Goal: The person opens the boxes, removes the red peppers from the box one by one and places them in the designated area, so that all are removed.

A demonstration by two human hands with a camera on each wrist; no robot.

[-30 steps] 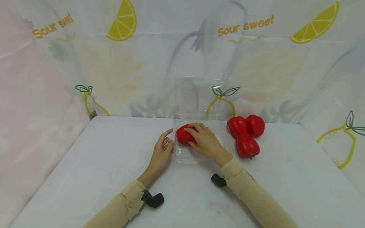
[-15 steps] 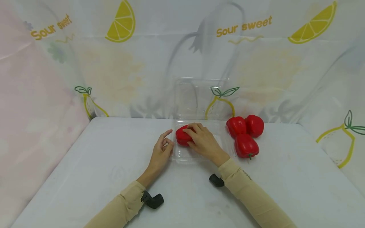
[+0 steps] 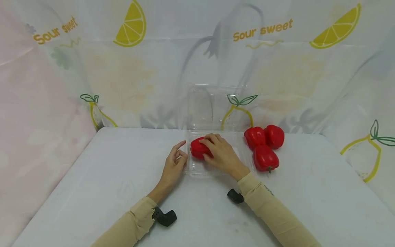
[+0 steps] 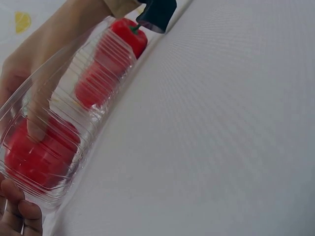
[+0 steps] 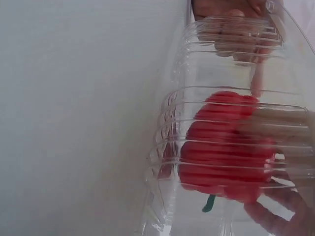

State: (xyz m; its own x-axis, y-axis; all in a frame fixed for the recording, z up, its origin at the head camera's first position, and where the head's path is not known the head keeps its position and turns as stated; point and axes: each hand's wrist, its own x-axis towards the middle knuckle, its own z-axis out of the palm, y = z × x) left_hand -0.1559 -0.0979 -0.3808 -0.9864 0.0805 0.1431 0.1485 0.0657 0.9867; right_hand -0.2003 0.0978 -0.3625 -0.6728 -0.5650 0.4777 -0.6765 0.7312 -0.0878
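Note:
A red bell pepper lies on its side in the left part of a clear plastic clamshell container. My right hand reaches in from the right and grips this pepper with thumb and fingers; in the right wrist view its green stem shows through the ribbed wall. The container's lid stands raised at the back. At the left end of the container, my left hand touches the wall, index finger extended and the other fingers loosely bent. The left wrist view shows its fingertips against that end.
Three more red bell peppers sit grouped just right of the container on the white table. A printed curtain hangs behind the table's back edge. Black wrist devices stick out from both sleeves.
The head view has drifted slightly. Both hands keep nearly the same places, the right one still gripping the bell pepper inside the container.

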